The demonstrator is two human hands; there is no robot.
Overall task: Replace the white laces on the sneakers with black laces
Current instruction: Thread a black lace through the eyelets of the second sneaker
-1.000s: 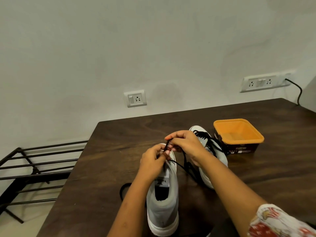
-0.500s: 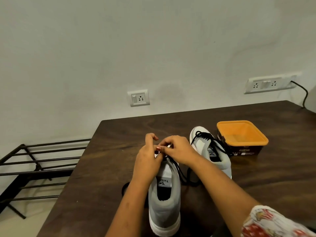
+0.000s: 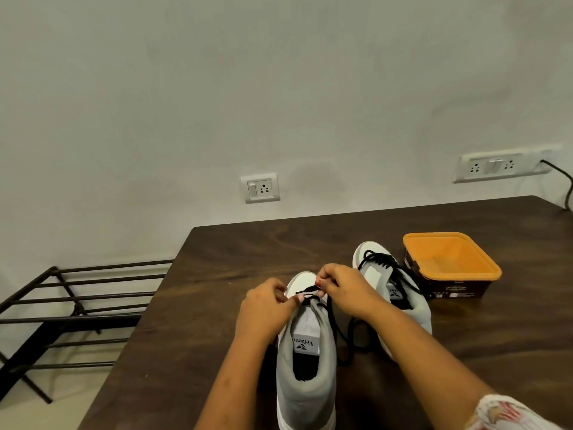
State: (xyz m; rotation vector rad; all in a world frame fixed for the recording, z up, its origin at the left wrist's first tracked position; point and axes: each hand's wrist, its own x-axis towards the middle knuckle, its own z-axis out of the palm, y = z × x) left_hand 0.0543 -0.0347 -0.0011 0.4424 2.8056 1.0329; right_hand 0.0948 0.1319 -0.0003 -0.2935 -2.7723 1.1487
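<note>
Since 0.5 s ago my left hand (image 3: 263, 308) has drawn a little away from my right hand (image 3: 347, 290), and its thumb, raised then, is now folded down. Closest to me, right of the near sneaker (image 3: 307, 373), shows my printed sleeve (image 3: 508, 414). The near sneaker, grey with a white toe, stands upright on the dark wooden table (image 3: 217, 274), heel towards me. My left hand is curled at its front left edge, fingertips on the black lace (image 3: 305, 290) by the lowest eyelets; I cannot tell whether they pinch it. My right hand, over the toe, pinches the lace's free end between thumb and fingertip. The rest of that lace runs down the near sneaker's right side and loops on the table. Just right of the near sneaker stands the 2nd sneaker (image 3: 415, 308), already threaded with black. Beyond that, further right, sits an orange tub (image 3: 449, 259). Left of the near sneaker, off the table, is a black metal rack (image 3: 77, 305). Far behind the near sneaker, 2 socket plates (image 3: 260, 188) are on the wall.
</note>
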